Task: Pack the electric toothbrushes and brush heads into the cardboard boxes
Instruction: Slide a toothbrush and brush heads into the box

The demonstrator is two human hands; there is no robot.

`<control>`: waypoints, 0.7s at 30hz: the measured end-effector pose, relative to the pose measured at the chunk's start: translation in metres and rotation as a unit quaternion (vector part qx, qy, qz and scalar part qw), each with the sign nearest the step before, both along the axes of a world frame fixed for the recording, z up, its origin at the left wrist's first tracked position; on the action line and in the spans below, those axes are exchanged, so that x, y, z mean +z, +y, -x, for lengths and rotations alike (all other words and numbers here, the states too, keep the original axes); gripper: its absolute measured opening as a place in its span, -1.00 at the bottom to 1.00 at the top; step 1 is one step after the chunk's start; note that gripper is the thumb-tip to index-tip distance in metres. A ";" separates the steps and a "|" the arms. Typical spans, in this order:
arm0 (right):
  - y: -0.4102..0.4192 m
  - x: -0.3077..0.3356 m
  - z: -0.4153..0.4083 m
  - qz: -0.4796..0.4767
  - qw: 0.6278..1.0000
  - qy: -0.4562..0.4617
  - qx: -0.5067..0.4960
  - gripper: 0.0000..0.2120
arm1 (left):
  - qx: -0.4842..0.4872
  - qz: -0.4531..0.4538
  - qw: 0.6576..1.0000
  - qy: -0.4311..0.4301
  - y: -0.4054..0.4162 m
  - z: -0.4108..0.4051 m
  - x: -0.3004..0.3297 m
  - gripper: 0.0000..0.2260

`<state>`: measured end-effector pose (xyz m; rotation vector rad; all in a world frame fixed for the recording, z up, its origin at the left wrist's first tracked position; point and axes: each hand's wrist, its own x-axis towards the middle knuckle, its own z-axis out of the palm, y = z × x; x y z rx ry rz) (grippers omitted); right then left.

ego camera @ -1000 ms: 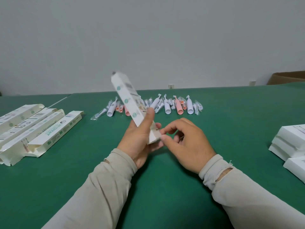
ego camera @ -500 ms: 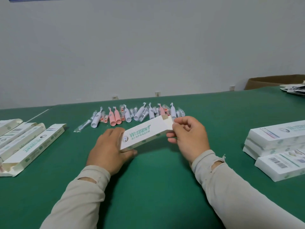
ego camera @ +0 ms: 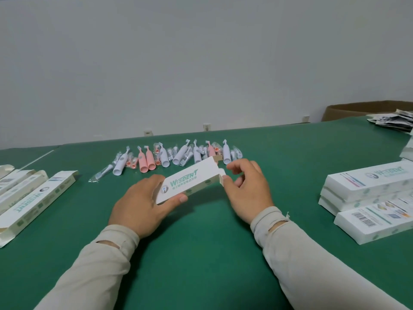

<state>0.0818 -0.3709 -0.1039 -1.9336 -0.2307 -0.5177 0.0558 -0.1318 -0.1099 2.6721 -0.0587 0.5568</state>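
Since half a second ago your view has swung a little right, showing more of the finished stack, and your right hand (ego camera: 247, 189) has loosened from the end of the box (ego camera: 190, 181); a second ago that box stood nearly upright.

From the head camera, your left hand (ego camera: 143, 202) grips the near end of the box, thumb under the printed face. It hangs low over the table (ego camera: 201, 242), its far end pointing at the row of toothbrushes (ego camera: 169, 157) beyond it. Your right hand sits at that far end with curled fingers; its thumb touches a small side flap, but whether it truly pinches it I cannot tell.

The end looks unclosed, flaps standing out. To do this well, I'd steady the box with your left, fold both side flaps in first, then tuck the main tab squarely so it doesn't crease.

Left of the box lie open boxes (ego camera: 38, 198); right of it, the finished stack (ego camera: 366, 186).
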 end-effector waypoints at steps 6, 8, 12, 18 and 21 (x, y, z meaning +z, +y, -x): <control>-0.004 0.005 0.000 0.010 0.992 -0.047 0.117 -0.67 | -0.016 0.016 1.000 0.001 0.008 0.003 0.001 -0.23; -0.005 0.004 -0.001 -0.023 0.986 -0.009 0.165 -0.59 | -0.020 0.025 0.999 0.003 0.009 0.004 0.001 -0.24; -0.008 0.004 -0.002 -0.028 0.981 0.026 0.192 -0.56 | -0.038 0.039 0.999 0.000 0.009 0.006 0.001 -0.29; -0.008 0.018 -0.031 -0.080 0.991 0.054 0.096 -0.76 | 0.064 -0.002 0.997 -0.033 0.014 0.004 0.007 -0.30; -0.017 0.036 -0.080 -0.019 0.994 0.043 -0.097 -0.80 | 0.125 -0.022 0.990 -0.054 0.014 -0.002 0.007 -0.31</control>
